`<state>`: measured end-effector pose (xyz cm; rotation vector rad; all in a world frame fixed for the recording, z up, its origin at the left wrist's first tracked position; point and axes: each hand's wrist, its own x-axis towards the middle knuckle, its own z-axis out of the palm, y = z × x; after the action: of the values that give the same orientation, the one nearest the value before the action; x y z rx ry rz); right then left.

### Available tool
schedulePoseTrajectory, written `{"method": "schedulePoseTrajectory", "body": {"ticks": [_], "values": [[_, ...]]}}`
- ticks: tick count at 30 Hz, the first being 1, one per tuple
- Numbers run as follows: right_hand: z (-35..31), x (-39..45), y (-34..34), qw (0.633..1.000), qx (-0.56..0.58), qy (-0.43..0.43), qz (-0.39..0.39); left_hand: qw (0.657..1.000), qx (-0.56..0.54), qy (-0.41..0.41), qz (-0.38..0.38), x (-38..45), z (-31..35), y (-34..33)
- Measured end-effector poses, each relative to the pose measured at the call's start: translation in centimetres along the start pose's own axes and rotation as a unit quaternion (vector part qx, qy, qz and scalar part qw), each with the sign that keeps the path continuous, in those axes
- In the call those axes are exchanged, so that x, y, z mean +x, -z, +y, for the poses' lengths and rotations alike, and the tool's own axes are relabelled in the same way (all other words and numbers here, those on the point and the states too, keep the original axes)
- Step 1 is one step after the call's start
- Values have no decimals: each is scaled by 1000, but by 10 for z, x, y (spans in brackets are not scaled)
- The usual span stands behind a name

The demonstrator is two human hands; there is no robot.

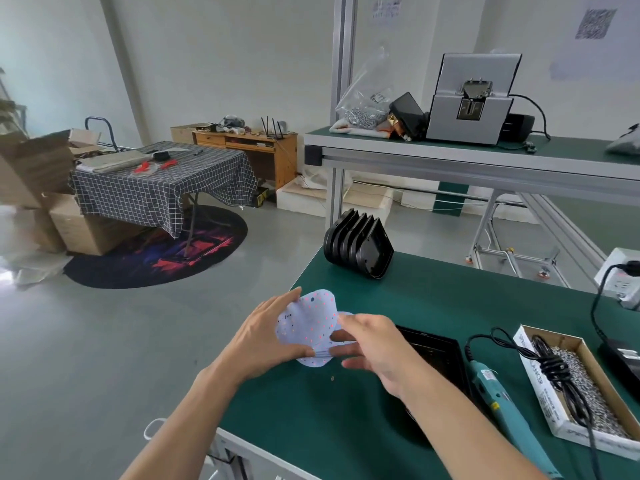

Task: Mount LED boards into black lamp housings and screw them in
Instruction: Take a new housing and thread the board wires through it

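The green tabletop carries everything here. Near its far left corner a row of black lamp housings stands on edge, packed together. Along the right side sits a cardboard box of screws, with a black cable coiled over it, and just left of it lies a teal electric screwdriver. A single black lamp housing lies flat under the right forearm. Above the near left part of the tabletop both hands hold a small stack of white LED boards: the left hand clamps its fingers on the stack's left edge, while the right hand pinches the right edge.
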<state>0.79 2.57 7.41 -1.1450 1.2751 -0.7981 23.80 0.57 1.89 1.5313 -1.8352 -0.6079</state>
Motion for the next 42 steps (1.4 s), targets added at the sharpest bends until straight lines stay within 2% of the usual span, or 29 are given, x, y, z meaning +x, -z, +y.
{"method": "schedulePoseTrajectory", "body": {"ticks": [2,6,8,10,11,13,15,17,23,29,35,42], "values": [[1,14,-18,999,23,-17,-21,1000,-19,-1,5,-4,0,1],[5,32,-42,1000,8,6,13,999,-32,-10,15,-14,-14,8],[3,37,-47,999,44,-2,13,993,-103,10,61,-23,-27,15],[0,39,-50,997,79,-18,3,956,-245,89,134,-30,-38,21],[-2,40,-52,996,89,-23,-4,932,-305,133,147,-32,-44,23],[-5,41,-59,994,102,-28,-21,916,-340,179,114,-36,-54,27],[-8,42,-67,993,111,-22,-34,935,-305,170,61,-39,-54,32],[-13,45,-74,991,128,-22,-38,937,-303,170,35,-39,-53,38],[-24,52,-82,985,162,-42,-40,921,-324,210,48,-36,-76,45],[-20,56,-88,978,192,-67,-52,963,-173,198,64,-35,-84,33],[-5,63,-83,975,198,-85,-48,958,-79,264,74,-17,-90,25],[14,77,-76,959,246,-140,21,967,17,247,65,-17,-86,22]]}}
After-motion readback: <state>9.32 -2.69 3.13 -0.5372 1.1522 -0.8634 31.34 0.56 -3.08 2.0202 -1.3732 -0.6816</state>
